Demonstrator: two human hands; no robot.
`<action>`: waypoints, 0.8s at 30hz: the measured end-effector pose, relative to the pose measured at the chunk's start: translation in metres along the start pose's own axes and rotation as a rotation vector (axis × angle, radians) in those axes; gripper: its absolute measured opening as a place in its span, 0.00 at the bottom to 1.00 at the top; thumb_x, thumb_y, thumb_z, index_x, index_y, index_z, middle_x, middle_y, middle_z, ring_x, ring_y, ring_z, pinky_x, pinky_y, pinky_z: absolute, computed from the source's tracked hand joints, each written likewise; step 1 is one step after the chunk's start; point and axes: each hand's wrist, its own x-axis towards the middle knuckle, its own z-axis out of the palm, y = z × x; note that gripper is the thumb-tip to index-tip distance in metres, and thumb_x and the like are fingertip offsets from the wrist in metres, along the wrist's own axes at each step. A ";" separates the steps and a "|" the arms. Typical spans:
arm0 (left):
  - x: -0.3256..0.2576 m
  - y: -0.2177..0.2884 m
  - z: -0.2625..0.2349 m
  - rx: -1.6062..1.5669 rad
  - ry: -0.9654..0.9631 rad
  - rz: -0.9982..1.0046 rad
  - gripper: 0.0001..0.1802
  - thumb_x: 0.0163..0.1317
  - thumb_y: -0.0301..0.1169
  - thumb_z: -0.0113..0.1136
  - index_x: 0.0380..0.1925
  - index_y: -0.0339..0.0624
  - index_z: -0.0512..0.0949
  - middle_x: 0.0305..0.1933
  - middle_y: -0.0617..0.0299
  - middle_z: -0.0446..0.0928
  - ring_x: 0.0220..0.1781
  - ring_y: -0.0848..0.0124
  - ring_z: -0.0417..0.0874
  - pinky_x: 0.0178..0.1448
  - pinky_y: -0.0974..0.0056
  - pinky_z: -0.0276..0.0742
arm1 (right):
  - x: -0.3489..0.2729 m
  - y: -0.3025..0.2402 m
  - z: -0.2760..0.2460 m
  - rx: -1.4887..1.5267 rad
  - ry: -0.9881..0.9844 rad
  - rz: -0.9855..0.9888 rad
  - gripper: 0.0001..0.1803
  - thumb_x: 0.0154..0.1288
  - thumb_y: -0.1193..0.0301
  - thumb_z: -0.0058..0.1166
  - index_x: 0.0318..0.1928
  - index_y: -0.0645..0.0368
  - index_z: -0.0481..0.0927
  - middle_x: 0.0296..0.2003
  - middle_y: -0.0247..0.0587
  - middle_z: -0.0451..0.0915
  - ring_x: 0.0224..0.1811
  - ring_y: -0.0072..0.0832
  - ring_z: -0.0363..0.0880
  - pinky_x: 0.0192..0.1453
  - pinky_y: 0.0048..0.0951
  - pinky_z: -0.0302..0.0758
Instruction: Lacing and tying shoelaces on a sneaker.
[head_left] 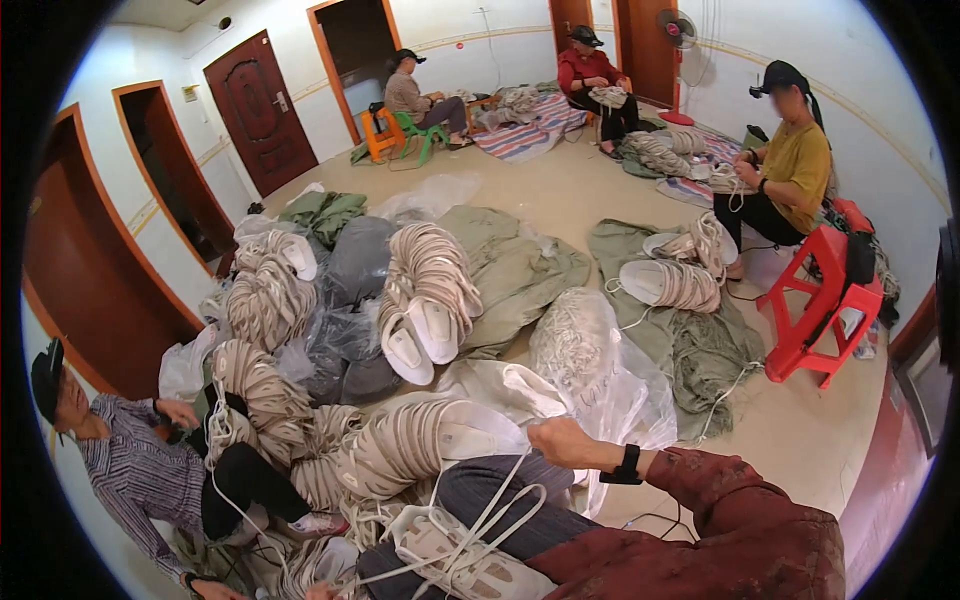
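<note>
One shoe (470, 562), six o'clock. Your right hand (562, 443) pinched its lace (511, 483) between fingers; slack loops risked knotting. Left hand (320, 592): grip couldn't be told.

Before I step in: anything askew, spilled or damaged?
Nothing looks spilled or damaged. Slightly untidy: a pale cord trails loose at the edge of the green cloth, apart from the stacked shoes. The red stool looks tilted, but fisheye distortion may explain that.
</note>
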 end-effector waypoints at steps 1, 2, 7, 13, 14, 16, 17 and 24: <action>-0.008 -0.005 -0.001 -0.004 -0.004 0.009 0.10 0.66 0.26 0.49 0.41 0.32 0.77 0.32 0.48 0.73 0.32 0.53 0.73 0.37 0.55 0.70 | -0.003 0.001 0.003 -0.001 0.005 0.009 0.08 0.62 0.67 0.55 0.33 0.58 0.76 0.24 0.51 0.79 0.29 0.54 0.79 0.31 0.53 0.73; -0.018 -0.008 0.000 -0.181 0.030 -0.123 0.10 0.66 0.27 0.48 0.41 0.32 0.77 0.32 0.48 0.72 0.32 0.53 0.72 0.37 0.55 0.69 | -0.005 0.002 0.007 0.003 -0.061 -0.008 0.08 0.63 0.66 0.55 0.35 0.58 0.77 0.25 0.52 0.79 0.31 0.54 0.80 0.33 0.52 0.73; -0.069 -0.007 0.040 -0.439 -0.078 -0.204 0.11 0.67 0.28 0.49 0.38 0.31 0.77 0.28 0.50 0.71 0.30 0.58 0.72 0.36 0.57 0.68 | 0.003 -0.075 -0.008 0.523 -0.043 -0.168 0.09 0.62 0.65 0.56 0.38 0.57 0.77 0.26 0.53 0.79 0.33 0.53 0.80 0.37 0.51 0.73; -0.067 0.027 0.053 -0.276 -0.106 -0.465 0.16 0.70 0.34 0.52 0.34 0.27 0.76 0.27 0.51 0.76 0.27 0.66 0.65 0.34 0.57 0.66 | 0.002 -0.134 0.024 0.357 -0.053 -0.495 0.06 0.64 0.69 0.55 0.38 0.58 0.77 0.28 0.44 0.79 0.29 0.46 0.80 0.30 0.42 0.74; -0.067 0.028 0.054 -0.277 -0.110 -0.466 0.16 0.70 0.34 0.52 0.34 0.27 0.76 0.27 0.51 0.76 0.27 0.66 0.65 0.34 0.57 0.66 | 0.002 -0.132 0.026 0.357 -0.055 -0.492 0.06 0.64 0.69 0.55 0.38 0.58 0.77 0.28 0.44 0.79 0.29 0.46 0.80 0.30 0.42 0.74; -0.066 0.031 0.054 -0.305 -0.070 -0.467 0.16 0.69 0.34 0.53 0.31 0.28 0.76 0.23 0.50 0.73 0.25 0.65 0.64 0.32 0.58 0.64 | 0.004 -0.127 0.030 0.437 0.038 -0.561 0.05 0.64 0.71 0.54 0.37 0.59 0.76 0.27 0.42 0.78 0.27 0.43 0.79 0.28 0.41 0.73; -0.068 0.023 0.057 -0.308 -0.074 -0.467 0.16 0.69 0.34 0.53 0.31 0.28 0.76 0.23 0.50 0.73 0.25 0.65 0.64 0.32 0.58 0.64 | 0.002 -0.127 0.031 0.434 0.037 -0.557 0.05 0.64 0.71 0.54 0.37 0.59 0.76 0.27 0.42 0.78 0.27 0.43 0.79 0.28 0.41 0.73; -0.074 -0.005 0.075 -0.272 0.098 -0.302 0.18 0.68 0.33 0.56 0.21 0.30 0.72 0.17 0.55 0.63 0.21 0.66 0.57 0.26 0.58 0.57 | -0.006 -0.130 0.028 0.505 0.102 -0.525 0.04 0.59 0.74 0.55 0.33 0.59 0.73 0.26 0.43 0.75 0.28 0.45 0.79 0.29 0.42 0.73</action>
